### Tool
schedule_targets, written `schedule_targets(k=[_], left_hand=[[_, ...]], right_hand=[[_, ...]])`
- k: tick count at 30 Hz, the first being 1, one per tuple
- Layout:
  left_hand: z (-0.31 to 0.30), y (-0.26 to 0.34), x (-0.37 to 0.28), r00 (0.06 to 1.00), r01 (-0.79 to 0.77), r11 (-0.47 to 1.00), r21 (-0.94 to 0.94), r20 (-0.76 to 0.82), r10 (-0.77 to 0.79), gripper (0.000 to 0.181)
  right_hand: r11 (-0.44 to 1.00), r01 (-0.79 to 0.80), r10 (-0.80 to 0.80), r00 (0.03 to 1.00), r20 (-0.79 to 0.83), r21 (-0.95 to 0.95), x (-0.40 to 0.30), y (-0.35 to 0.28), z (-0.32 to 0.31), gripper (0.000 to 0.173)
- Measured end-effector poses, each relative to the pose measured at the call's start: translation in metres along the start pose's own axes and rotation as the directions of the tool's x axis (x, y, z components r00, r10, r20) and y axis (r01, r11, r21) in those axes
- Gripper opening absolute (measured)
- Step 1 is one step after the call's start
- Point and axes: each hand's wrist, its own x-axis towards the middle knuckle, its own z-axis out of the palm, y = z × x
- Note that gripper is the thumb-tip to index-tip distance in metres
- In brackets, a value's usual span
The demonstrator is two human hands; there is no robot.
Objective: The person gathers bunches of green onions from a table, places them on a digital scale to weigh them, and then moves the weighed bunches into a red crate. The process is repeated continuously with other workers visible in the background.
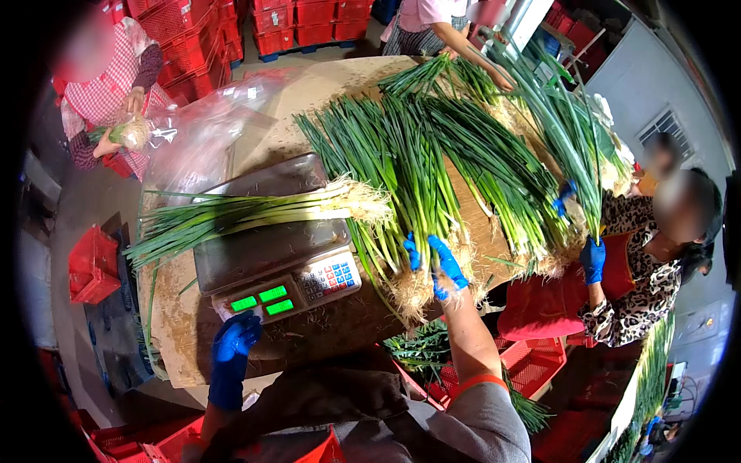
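Observation:
My left hand point(236, 337), in a blue glove, is at the front edge of the digital scale point(341, 269), just below its lit green displays. It appears to hold nothing, with fingers loosely bent. A bundle of green onions point(260, 211) lies across the scale's dark metal platform point(249, 266), roots to the right, leaves past the left edge. My right hand point(444, 267), also blue-gloved, grips several green onion stalks point(425, 217) just above their pale roots. Those stalks lie within a larger pile of green onions point(353, 139), leaves pointing away from me.
Clear plastic bags point(202, 133) lie at the table's point(191, 353) far left. A co-worker on the left point(113, 98) holds a bagged bunch; one on the right point(631, 272) holds long onions; another point(428, 23) reaches in at the back. Red crates point(92, 266) stand around.

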Motion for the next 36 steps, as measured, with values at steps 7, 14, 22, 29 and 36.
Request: schedule_targets(k=[7, 14, 22, 29, 36], left_hand=[[0.01, -0.001, 0.006, 1.0, -0.023, 1.0, -0.006, -0.017, 0.023, 0.03], [0.005, 0.007, -0.03, 0.989, -0.061, 0.994, -0.095, -0.139, 0.048, 0.033], [-0.022, 0.003, -0.054, 0.98, -0.173, 0.971, -0.164, -0.127, 0.154, 0.034], [-0.04, -0.01, -0.071, 0.951, -0.191, 0.978, -0.081, -0.262, 0.164, 0.03], [-0.045, -0.003, -0.067, 0.945, -0.27, 0.961, -0.064, -0.211, 0.251, 0.031]], right_hand=[[0.827, 0.307, -0.279, 0.951, 0.13, -0.471, -0.021, 0.014, 0.079, 0.042], [0.395, 0.428, -0.083, 0.898, 0.432, -0.813, 0.017, 0.05, 0.173, 0.038], [-0.902, 0.41, 0.255, 0.758, 0.6, -0.134, 0.116, 0.122, 0.163, 0.06], [-0.697, 0.676, 0.291, 0.571, 0.768, -0.239, 0.1, 0.104, 0.169, 0.055], [-0.504, 0.617, -0.027, 0.688, 0.725, -0.604, 0.083, 0.071, 0.194, 0.024]])
